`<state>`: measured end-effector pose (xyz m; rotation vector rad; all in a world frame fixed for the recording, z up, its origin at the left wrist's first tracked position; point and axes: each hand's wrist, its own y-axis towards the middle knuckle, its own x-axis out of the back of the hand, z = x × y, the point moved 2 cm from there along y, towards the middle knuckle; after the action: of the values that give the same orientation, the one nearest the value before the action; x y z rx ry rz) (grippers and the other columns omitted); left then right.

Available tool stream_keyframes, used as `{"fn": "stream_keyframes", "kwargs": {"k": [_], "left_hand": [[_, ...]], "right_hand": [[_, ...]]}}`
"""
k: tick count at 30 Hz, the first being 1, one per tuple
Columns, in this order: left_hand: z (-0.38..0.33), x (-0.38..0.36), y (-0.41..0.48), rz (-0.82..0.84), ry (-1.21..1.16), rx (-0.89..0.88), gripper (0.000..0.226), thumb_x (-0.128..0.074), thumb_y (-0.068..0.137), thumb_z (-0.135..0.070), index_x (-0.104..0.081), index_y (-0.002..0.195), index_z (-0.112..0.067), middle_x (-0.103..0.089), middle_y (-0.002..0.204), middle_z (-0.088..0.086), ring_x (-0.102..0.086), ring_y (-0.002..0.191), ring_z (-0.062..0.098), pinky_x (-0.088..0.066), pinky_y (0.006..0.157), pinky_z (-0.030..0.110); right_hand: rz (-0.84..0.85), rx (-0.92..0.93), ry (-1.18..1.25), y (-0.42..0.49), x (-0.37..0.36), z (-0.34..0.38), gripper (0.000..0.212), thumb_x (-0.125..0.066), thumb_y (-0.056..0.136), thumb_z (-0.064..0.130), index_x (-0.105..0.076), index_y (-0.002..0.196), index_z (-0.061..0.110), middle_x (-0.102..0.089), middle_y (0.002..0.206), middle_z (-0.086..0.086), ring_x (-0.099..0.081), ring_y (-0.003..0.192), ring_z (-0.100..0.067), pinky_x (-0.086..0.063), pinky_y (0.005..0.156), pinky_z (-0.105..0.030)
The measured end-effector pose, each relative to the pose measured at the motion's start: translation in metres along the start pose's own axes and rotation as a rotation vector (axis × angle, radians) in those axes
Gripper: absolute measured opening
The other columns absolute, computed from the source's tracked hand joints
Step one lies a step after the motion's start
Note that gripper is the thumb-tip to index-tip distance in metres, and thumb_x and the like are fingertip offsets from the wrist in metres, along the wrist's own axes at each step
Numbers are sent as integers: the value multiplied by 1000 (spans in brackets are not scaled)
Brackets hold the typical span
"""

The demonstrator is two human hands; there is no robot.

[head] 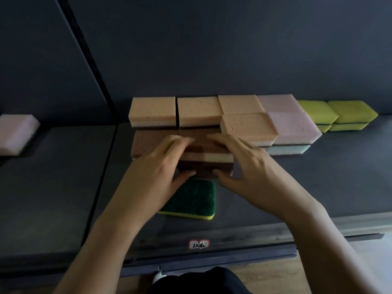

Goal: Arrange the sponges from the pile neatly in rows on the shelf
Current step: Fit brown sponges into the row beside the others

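Observation:
Both my hands hold a stack of brown sponges (209,160) with a cream layer, standing on the dark shelf (318,187). My left hand (157,166) grips its left side, thumb on the front. My right hand (244,162) grips its right side the same way. Behind the stack, orange sponges (152,110) stand in a row along the back wall, with pink sponges (294,126) and yellow-green sponges (352,111) further right. A green-topped yellow sponge (193,198) lies flat just in front of the stack, partly under my left hand.
One pink sponge (16,132) lies alone on the neighbouring shelf section at the left. A dark vertical post (89,60) divides the sections. The shelf's front rail carries a small label (199,244). A light blue sponge (290,149) sits under the pink ones.

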<state>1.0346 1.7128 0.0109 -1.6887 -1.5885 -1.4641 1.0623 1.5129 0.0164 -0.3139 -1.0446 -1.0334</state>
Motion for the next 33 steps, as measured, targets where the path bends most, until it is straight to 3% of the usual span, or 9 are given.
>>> {"fn": "stream_keyframes", "kwargs": {"k": [2, 5, 8, 10, 17, 21, 25, 29, 33], "left_hand": [[1, 2, 2, -16, -17, -3, 49, -62, 86, -35, -52, 131, -18, -54, 127, -6, -61, 102, 13, -58, 73, 33], [5, 4, 3, -65, -15, -10, 53, -63, 86, -34, -49, 134, -16, -50, 132, -4, -57, 111, 13, -57, 82, 35], [2, 4, 6, -50, 79, -71, 65, -70, 82, -35, -46, 139, -14, -45, 141, 0, -45, 129, 19, -45, 103, 43], [-3, 2, 9, -21, 137, -110, 73, -73, 78, -42, -47, 140, -14, -45, 141, 1, -42, 131, 20, -40, 106, 43], [-2, -1, 11, 45, 210, -105, 84, -73, 69, -56, -48, 138, -16, -49, 135, 0, -45, 122, 19, -38, 104, 36], [0, -5, 13, 46, 183, -98, 75, -74, 70, -52, -50, 132, -17, -48, 135, -1, -47, 125, 20, -34, 106, 32], [4, -1, 14, 14, 94, -71, 67, -69, 80, -49, -49, 136, -17, -47, 138, -4, -44, 126, 15, -40, 103, 30], [5, 5, 13, -11, 76, -89, 49, -68, 82, -44, -60, 120, -13, -56, 121, -4, -54, 102, 10, -50, 78, 23], [1, 8, 10, -93, 54, -112, 44, -72, 80, -41, -62, 110, -10, -57, 115, -2, -54, 102, 10, -49, 76, 23]], "right_hand": [[-49, -22, 51, 0, 0, 0, 55, -70, 86, 24, -46, 135, 21, -56, 125, 7, -55, 108, -9, -44, 86, -19], [-127, -51, 109, 2, 1, -5, 39, -69, 89, 27, -52, 123, 19, -57, 116, 6, -58, 99, -9, -48, 81, -22], [-140, -69, 160, 7, 1, -5, 29, -62, 94, 31, -56, 120, 22, -60, 111, 7, -59, 97, -5, -48, 79, -13], [-137, -86, 192, 11, -1, -4, 27, -59, 95, 31, -57, 121, 23, -62, 110, 8, -59, 97, -2, -48, 77, -10], [-123, -92, 227, 15, -3, -7, 30, -58, 96, 32, -58, 125, 25, -62, 111, 11, -59, 99, -3, -50, 79, -15], [-101, -75, 213, 17, -3, -10, 42, -67, 91, 30, -55, 130, 22, -57, 120, 10, -57, 106, -5, -52, 86, -22], [-28, 14, 141, 14, -2, -9, 61, -77, 81, 18, -50, 136, 17, -47, 123, 8, -47, 108, 4, -37, 93, -8], [0, 43, 136, 12, -1, -6, 61, -74, 83, 43, -51, 134, 20, -47, 123, 11, -49, 112, 0, -40, 93, -10], [-18, 36, 137, 14, 0, -4, 52, -63, 90, 47, -54, 134, 20, -52, 128, 12, -49, 115, 4, -38, 94, -7]]}}
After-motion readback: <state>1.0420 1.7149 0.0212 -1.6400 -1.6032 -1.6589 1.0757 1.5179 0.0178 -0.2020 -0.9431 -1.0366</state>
